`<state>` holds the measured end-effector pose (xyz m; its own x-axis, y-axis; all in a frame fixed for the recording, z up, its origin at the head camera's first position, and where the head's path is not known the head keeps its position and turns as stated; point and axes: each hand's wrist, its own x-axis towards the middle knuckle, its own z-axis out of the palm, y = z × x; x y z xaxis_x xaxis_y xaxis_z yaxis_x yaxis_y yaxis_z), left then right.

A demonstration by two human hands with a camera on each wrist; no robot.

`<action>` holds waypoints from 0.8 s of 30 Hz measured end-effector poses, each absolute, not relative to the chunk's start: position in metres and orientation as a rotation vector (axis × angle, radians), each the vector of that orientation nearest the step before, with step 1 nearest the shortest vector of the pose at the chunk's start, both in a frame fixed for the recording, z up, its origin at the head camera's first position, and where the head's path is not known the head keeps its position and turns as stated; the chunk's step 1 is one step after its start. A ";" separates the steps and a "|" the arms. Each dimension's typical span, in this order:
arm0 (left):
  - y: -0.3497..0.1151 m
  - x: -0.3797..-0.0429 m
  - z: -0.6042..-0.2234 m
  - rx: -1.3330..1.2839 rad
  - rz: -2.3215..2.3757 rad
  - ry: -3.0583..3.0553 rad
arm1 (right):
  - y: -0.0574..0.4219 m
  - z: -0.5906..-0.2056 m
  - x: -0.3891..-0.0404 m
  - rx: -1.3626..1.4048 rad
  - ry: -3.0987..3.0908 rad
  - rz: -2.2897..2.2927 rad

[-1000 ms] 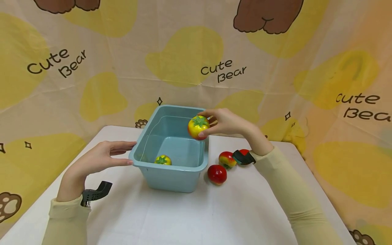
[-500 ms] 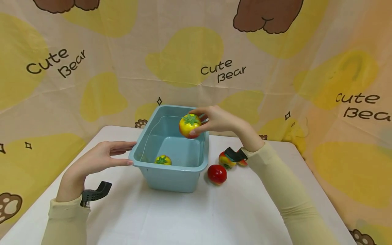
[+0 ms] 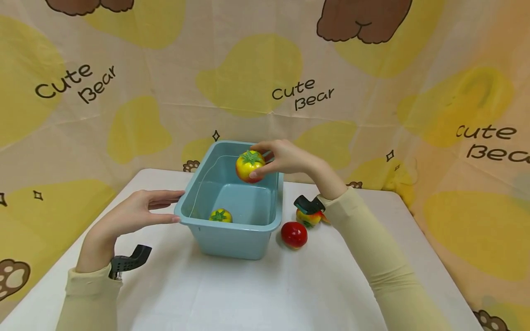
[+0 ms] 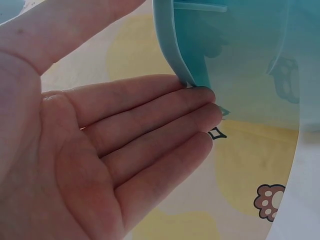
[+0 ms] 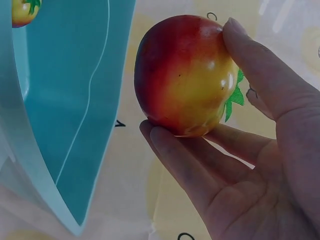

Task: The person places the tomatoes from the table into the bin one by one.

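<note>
Head view is showing a printed backdrop (image 3: 244,69) hanging behind a white table (image 3: 198,299), where a blue bin (image 3: 232,242) is standing. Beside it, the left hand (image 3: 138,210) is resting straight fingers and thumb against the left rim, not curling around it. The right hand (image 3: 288,157) is gripping a leafy-topped fruit (image 3: 248,168) between thumb and fingertips, holding it above the bin's interior. On the table just right of the bin, a red fruit (image 3: 294,235) is lying near a red-and-yellow fruit (image 3: 308,219), which the wrist mount (image 3: 305,204) is partly hiding; a green-topped fruit (image 3: 221,215) is lying inside by the near wall. Setting the held one down well is probably calling for a low, slow release, such round, glossy skin being likely to roll, with the left fingers steadying the rim.
</note>
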<state>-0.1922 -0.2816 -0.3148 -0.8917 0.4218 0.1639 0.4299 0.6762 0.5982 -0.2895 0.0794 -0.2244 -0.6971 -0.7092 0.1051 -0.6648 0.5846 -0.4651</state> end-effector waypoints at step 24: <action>-0.280 -0.192 -0.314 -0.728 -1.026 -2.865 | 0.101 -0.239 -0.285 -1.128 2.650 -0.937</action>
